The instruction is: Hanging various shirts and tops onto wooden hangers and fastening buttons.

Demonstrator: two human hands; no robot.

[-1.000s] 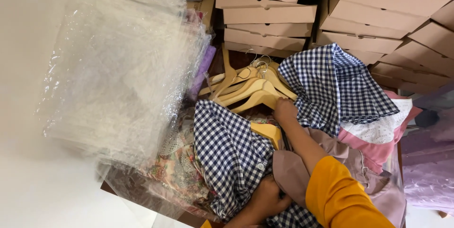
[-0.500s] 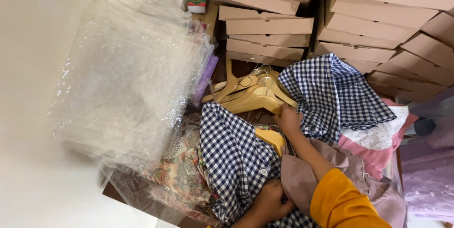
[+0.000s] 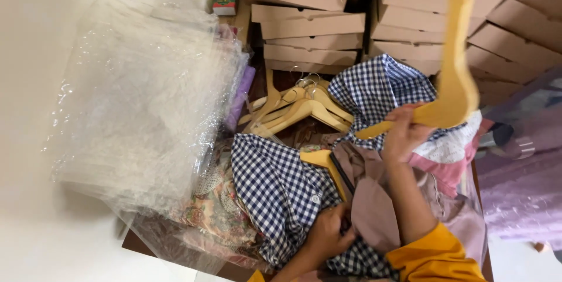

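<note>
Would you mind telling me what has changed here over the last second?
The right hand has taken a wooden hanger off the hanger pile and lifted it up, towards the cardboard boxes. The left hand stays gripping the checked cloth. The plastic bags have not moved.

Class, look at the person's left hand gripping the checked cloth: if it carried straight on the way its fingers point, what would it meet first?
The left hand points up and right, so it would probably first meet the mauve garment right beside its fingers, and only beyond that the right forearm. Depth is hard to judge from overhead.
</note>
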